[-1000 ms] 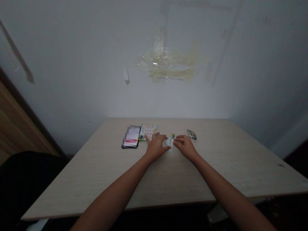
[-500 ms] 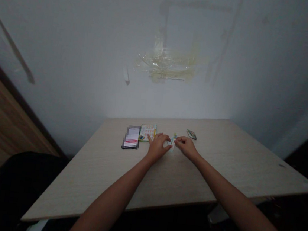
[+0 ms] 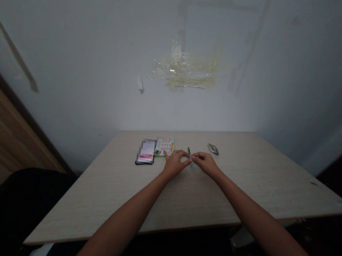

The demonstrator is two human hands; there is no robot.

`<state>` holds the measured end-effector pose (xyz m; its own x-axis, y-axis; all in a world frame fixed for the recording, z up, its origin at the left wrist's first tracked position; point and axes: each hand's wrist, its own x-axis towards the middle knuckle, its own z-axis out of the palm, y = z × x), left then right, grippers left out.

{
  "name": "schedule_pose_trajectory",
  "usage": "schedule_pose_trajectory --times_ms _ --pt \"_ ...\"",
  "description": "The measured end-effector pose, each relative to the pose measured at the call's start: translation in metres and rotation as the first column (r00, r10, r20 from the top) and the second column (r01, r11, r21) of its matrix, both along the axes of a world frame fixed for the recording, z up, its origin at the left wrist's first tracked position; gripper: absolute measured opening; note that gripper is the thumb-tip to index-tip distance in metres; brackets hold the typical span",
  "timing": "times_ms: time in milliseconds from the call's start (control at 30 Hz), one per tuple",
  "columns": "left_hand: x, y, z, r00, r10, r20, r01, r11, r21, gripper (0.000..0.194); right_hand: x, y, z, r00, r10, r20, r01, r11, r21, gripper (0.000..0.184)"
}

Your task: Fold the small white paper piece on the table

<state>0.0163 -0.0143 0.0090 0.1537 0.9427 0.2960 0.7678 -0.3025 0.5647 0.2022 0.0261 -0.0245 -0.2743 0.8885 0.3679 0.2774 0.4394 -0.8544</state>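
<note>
Over the far middle of the table (image 3: 187,196), my two hands meet at a small folded piece of paper (image 3: 189,151). The paper is narrow, pale blue-white with a dark and yellow patch at its far end, and it stands tilted. My left hand (image 3: 174,162) pinches it from the left with thumb and fingertips. From the right, the fingertips of my right hand (image 3: 206,164) close on it too. Fingers hide its middle part. Close to my left hand lies a printed booklet (image 3: 164,146) with a green edge.
A phone (image 3: 146,152) with a lit, blurred screen lies left of the booklet. Beyond my right hand is a small dark, colourful packet-like piece (image 3: 213,149). The wall (image 3: 192,110), with old tape (image 3: 184,73) on it, rises behind the table.
The paper has gone from lying broad and flat to a narrow, tilted strip. My right fingers have moved slightly left and now meet my left fingertips.
</note>
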Motion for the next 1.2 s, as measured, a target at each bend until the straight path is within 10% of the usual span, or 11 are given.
schedule_pose_trajectory --times_ms 1200 --pt "-0.008 0.011 -0.003 0.975 -0.021 0.223 0.035 0.998 -0.059 0.022 -0.003 -0.003 0.003 0.984 -0.029 -0.173 0.008 0.993 -0.117 0.025"
